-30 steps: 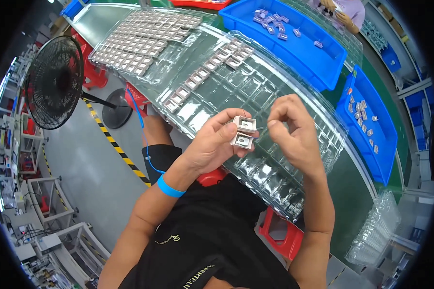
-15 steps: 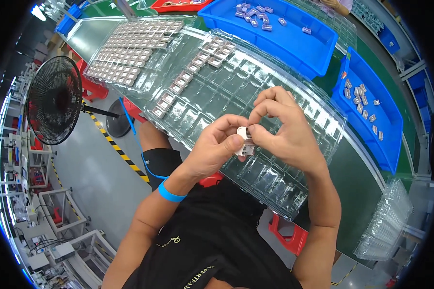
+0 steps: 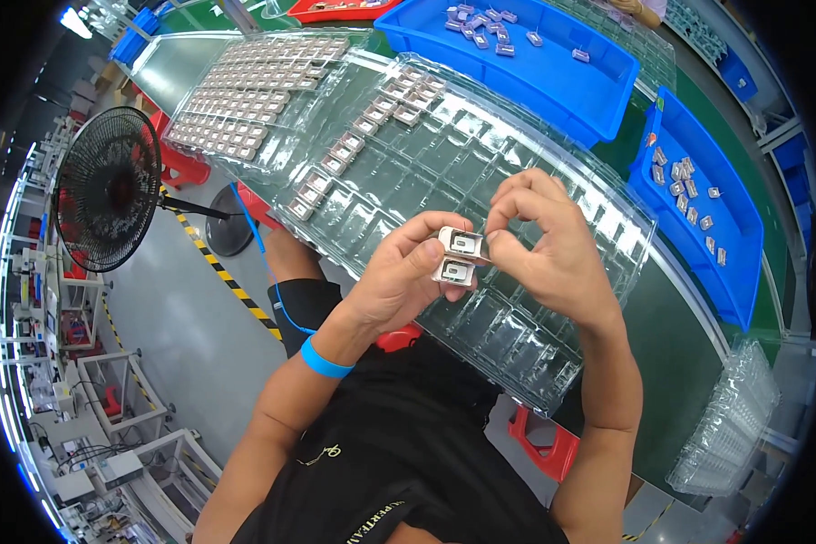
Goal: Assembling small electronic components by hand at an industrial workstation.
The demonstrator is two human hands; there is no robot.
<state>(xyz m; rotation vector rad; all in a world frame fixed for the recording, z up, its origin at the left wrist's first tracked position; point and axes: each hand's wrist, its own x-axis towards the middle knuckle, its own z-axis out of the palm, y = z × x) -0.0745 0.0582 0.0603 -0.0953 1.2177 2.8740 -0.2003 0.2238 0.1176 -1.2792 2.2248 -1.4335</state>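
Note:
My left hand (image 3: 397, 276) is closed round two small white rectangular housings, one above the other. The upper housing (image 3: 463, 243) and the lower housing (image 3: 453, 272) show their open faces, each with a small pale piece inside. My right hand (image 3: 553, 245) is curled, thumb and index finger pinched at the right edge of the upper housing. Whatever is between those fingertips, if anything, is hidden. Beneath both hands lies a clear plastic blister tray (image 3: 426, 168), with similar housings (image 3: 381, 111) in its far-left pockets.
Further left, another tray holds rows of housings (image 3: 236, 109). Two blue bins with loose small parts stand beyond: a far bin (image 3: 553, 82) and a right bin (image 3: 734, 245). Stacked clear trays (image 3: 725, 417) sit at right. A black fan (image 3: 109, 190) and a red stool (image 3: 544, 444) stand nearby.
The housings in my left hand have turned so their open faces show. My right hand's pinch has shifted slightly right, from over the upper housing to its edge.

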